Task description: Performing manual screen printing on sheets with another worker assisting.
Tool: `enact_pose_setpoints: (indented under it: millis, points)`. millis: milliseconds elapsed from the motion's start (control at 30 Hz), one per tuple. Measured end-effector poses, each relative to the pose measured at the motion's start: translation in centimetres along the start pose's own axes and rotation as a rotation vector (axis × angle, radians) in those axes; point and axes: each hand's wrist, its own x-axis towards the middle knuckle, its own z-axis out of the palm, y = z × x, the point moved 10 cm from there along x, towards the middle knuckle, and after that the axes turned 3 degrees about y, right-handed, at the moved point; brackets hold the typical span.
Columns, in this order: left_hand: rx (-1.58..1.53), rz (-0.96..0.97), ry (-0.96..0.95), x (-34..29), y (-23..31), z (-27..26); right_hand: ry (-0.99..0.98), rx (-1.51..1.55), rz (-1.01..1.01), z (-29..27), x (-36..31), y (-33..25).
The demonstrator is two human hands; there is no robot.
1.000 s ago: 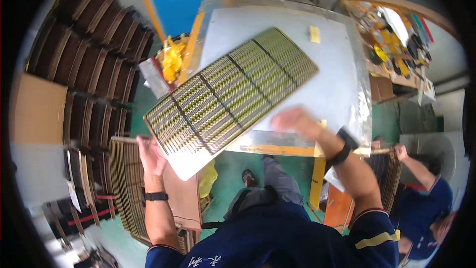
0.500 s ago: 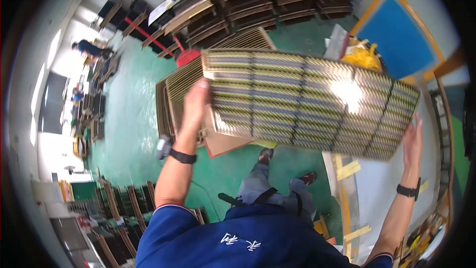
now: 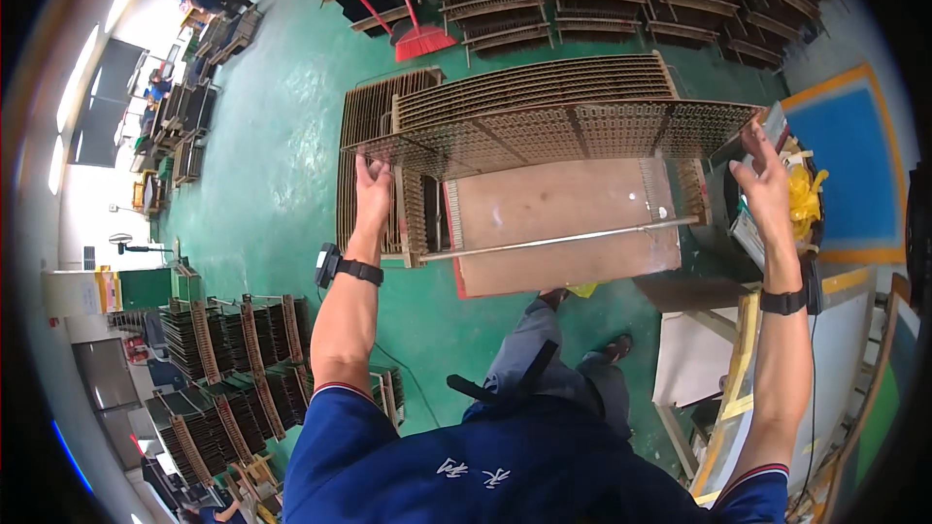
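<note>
We see a patterned panel (image 3: 553,138) gripped at its left end by the left hand (image 3: 373,178) and at its right end by the right hand (image 3: 765,173), over a wooden rack (image 3: 413,218) of panels (image 3: 534,85).

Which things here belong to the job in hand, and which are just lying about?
Part of the job, apparently:
patterned panel, held between left hand and right hand
slotted rack near the panel

Seemingly just lying about:
red broom
yellow plastic bundle
</note>
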Motion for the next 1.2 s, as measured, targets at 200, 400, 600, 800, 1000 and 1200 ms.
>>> enact_pose_setpoints:
  millis: [200,400,600,800,1000,1200]
  points:
    - [0.001,-0.053,0.057,2.1,-3.4,-0.5,-0.082,-0.066,0.065,2.9,1.9,2.5]
    - [0.088,0.029,0.212,4.2,-5.7,-5.9,-0.212,-0.13,-0.087,5.1,6.3,4.6]
    - [-0.003,0.128,0.221,2.6,-2.2,-1.8,-0.23,-0.031,-0.036,5.1,8.4,5.0]
    - [0.095,0.108,0.192,2.4,-1.9,-1.3,-0.249,-0.005,0.033,6.7,8.7,7.6]
    - [0.571,0.075,0.081,2.8,-2.4,-1.2,-0.267,-0.047,0.093,8.2,9.7,13.5]
    - [0.236,0.34,0.255,-1.6,7.8,0.2,0.072,0.148,0.203,2.9,4.9,11.3]
